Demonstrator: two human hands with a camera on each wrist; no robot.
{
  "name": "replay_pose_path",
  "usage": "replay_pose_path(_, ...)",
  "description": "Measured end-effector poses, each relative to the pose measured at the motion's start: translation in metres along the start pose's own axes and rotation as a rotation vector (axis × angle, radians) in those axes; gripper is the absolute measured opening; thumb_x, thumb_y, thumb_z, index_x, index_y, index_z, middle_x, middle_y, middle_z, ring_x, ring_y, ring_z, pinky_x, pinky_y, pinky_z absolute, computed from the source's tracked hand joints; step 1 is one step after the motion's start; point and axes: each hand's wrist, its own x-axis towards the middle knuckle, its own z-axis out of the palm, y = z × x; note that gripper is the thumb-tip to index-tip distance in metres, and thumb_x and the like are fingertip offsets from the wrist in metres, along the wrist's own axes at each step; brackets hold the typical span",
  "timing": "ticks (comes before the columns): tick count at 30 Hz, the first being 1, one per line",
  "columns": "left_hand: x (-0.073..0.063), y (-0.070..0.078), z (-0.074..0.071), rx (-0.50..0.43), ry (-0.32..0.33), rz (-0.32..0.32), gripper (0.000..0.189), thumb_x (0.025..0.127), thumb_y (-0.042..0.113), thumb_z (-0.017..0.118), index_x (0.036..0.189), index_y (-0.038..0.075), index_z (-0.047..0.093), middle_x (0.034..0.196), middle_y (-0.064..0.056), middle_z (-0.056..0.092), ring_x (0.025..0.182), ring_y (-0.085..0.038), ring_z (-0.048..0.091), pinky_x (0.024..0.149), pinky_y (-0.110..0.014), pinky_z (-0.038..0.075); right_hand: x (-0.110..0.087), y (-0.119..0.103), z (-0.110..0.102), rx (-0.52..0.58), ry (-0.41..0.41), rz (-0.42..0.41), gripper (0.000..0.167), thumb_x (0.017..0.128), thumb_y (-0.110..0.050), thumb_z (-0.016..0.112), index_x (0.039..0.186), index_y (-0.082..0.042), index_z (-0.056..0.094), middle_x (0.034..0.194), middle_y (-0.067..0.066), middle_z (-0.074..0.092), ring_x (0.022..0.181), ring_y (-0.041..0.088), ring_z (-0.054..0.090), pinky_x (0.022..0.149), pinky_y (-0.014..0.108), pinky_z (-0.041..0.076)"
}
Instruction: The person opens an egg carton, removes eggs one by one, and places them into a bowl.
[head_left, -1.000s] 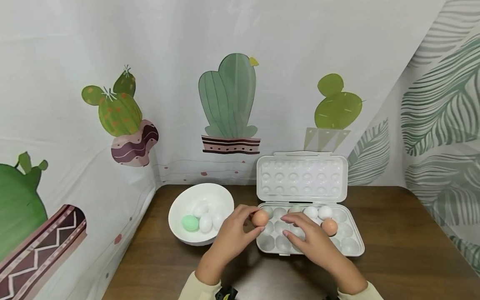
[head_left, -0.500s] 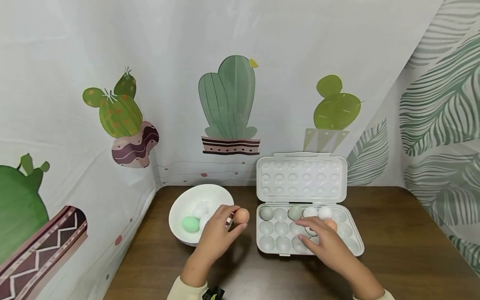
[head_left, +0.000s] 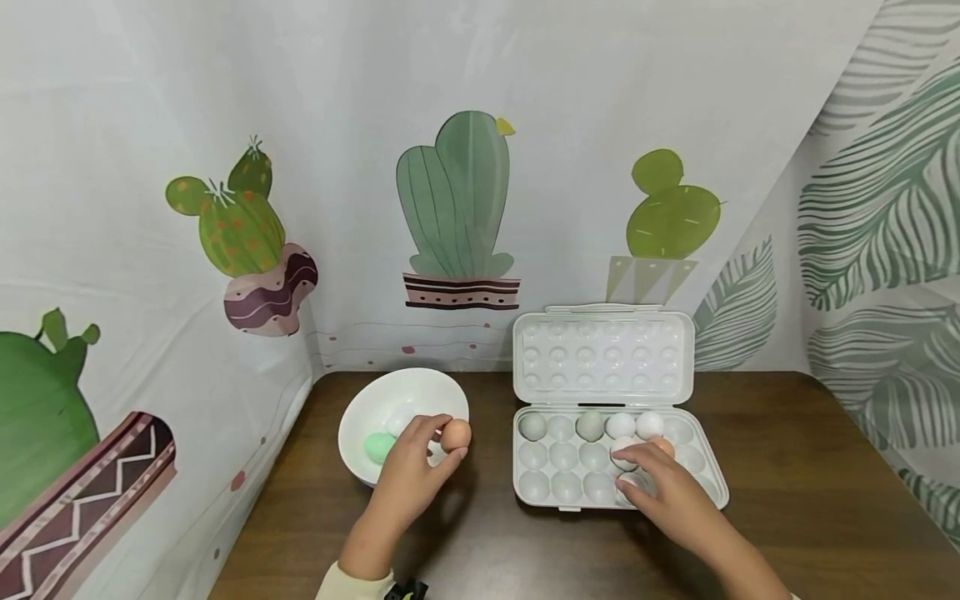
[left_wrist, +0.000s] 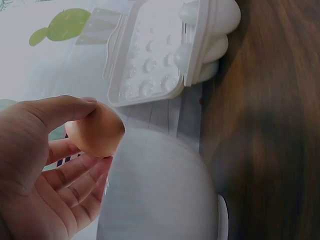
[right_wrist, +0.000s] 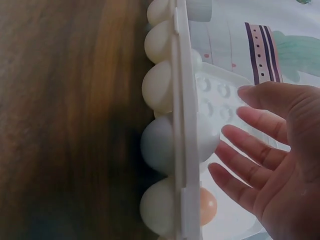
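My left hand (head_left: 411,468) pinches a brown egg (head_left: 455,435) between thumb and fingers, at the right rim of the white bowl (head_left: 352,408). In the left wrist view the brown egg (left_wrist: 97,131) appears right beside the bowl's outer wall (left_wrist: 155,185). Inside the bowl lies a mint-green egg (head_left: 379,447), with white eggs partly hidden by the hand. My right hand (head_left: 671,497) hovers over the opened egg carton (head_left: 567,506), fingers spread apart and holding nothing. Its fingertips are close to a white egg (head_left: 622,452); a brown egg (head_left: 663,447) sits behind the fingers.
Two pale green eggs, one at the carton's back-left corner (head_left: 533,427), and two white eggs (head_left: 635,426) occupy its back row. The carton's lid (head_left: 604,358) stands upright against the printed cloth backdrop (head_left: 570,167). Everything rests on a dark wooden table (head_left: 525,558).
My left hand has carried the brown egg leftward from the carton's left side to the bowl's rim. My right hand has shifted right and slightly nearer across the carton.
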Motion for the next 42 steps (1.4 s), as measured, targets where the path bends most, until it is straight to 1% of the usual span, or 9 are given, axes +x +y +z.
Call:
replay_pose_path(4,-0.002,-0.008,-0.003,0.036,0.009,-0.025,0.044,0.083,0.024,0.083,0.121,0.011,0.067,0.109,-0.001,0.064,0.095,-0.011,0.062,0.074,-0.025,0.050,-0.005,0.002,0.000,-0.007,-0.005,-0.001,0.038,0.078,-0.006,0.083,0.113,-0.012,0.069,0.111,-0.005,0.070,0.103,0.015,0.064,0.098,0.002,0.034)
replay_pose_path(10,-0.003,-0.019,-0.008,0.070,0.004,-0.063,0.044,0.083,0.025,0.083,0.122,0.011,0.068,0.110,-0.002,0.065,0.095,-0.012,0.063,0.075,-0.028,0.051,-0.013,0.006,0.001,-0.018,-0.028,0.053,0.038,0.079,-0.010,0.084,0.114,-0.015,0.069,0.112,-0.006,0.068,0.103,0.011,0.062,0.095,0.001,0.033)
replay_pose_path(13,-0.002,-0.027,-0.012,0.091,0.001,-0.058,0.044,0.083,0.023,0.083,0.122,0.008,0.067,0.108,-0.004,0.065,0.094,-0.014,0.063,0.075,-0.028,0.052,-0.017,0.008,0.002,-0.019,-0.032,0.070,0.039,0.080,-0.011,0.083,0.116,-0.016,0.069,0.114,-0.006,0.067,0.103,0.010,0.061,0.095,0.002,0.033)
replay_pose_path(16,-0.001,-0.033,-0.017,0.114,-0.010,-0.040,0.043,0.083,0.019,0.083,0.121,0.006,0.068,0.105,-0.005,0.066,0.093,-0.016,0.063,0.076,-0.032,0.053,-0.019,0.009,0.004,-0.025,-0.022,0.057,0.040,0.079,-0.010,0.083,0.116,-0.015,0.069,0.113,-0.005,0.066,0.101,0.010,0.060,0.094,0.003,0.033)
replay_pose_path(22,0.002,-0.041,-0.027,0.154,-0.058,-0.035,0.042,0.083,0.017,0.083,0.120,0.003,0.068,0.104,-0.008,0.066,0.092,-0.019,0.064,0.083,-0.040,0.054,-0.023,0.013,0.008,-0.041,0.001,0.023,0.043,0.075,-0.006,0.085,0.113,-0.014,0.069,0.111,-0.003,0.066,0.098,0.010,0.058,0.093,0.003,0.034)
replay_pose_path(27,0.002,-0.042,-0.030,0.168,-0.117,-0.071,0.043,0.083,0.015,0.082,0.121,0.001,0.069,0.106,-0.009,0.064,0.092,-0.019,0.064,0.083,-0.040,0.053,-0.024,0.016,0.010,-0.059,0.014,0.003,0.044,0.073,-0.005,0.085,0.113,-0.012,0.069,0.111,-0.001,0.067,0.100,0.014,0.060,0.095,0.003,0.032)
replay_pose_path(33,0.002,-0.044,-0.031,0.172,-0.179,-0.098,0.042,0.083,0.015,0.082,0.122,0.003,0.070,0.107,-0.007,0.064,0.091,-0.017,0.063,0.083,-0.038,0.053,-0.026,0.018,0.012,-0.047,0.016,-0.005,0.044,0.073,-0.003,0.084,0.114,-0.012,0.070,0.109,-0.003,0.068,0.100,0.012,0.060,0.095,0.004,0.032)
replay_pose_path(38,0.003,-0.046,-0.030,0.141,-0.201,-0.116,0.043,0.081,0.015,0.084,0.119,0.003,0.070,0.103,-0.007,0.065,0.088,-0.017,0.062,0.082,-0.038,0.052,-0.027,0.018,0.013,-0.030,0.011,-0.002,0.043,0.075,-0.001,0.083,0.115,-0.011,0.070,0.109,-0.004,0.068,0.102,0.012,0.061,0.096,0.003,0.032)
replay_pose_path(42,0.004,-0.048,-0.028,0.112,-0.229,-0.153,0.039,0.079,0.015,0.085,0.114,0.005,0.070,0.100,-0.004,0.066,0.091,-0.017,0.064,0.084,-0.037,0.053,-0.026,0.017,0.014,-0.027,0.013,0.001,0.043,0.075,-0.001,0.083,0.115,-0.012,0.069,0.110,-0.004,0.068,0.104,0.013,0.060,0.098,0.002,0.031)
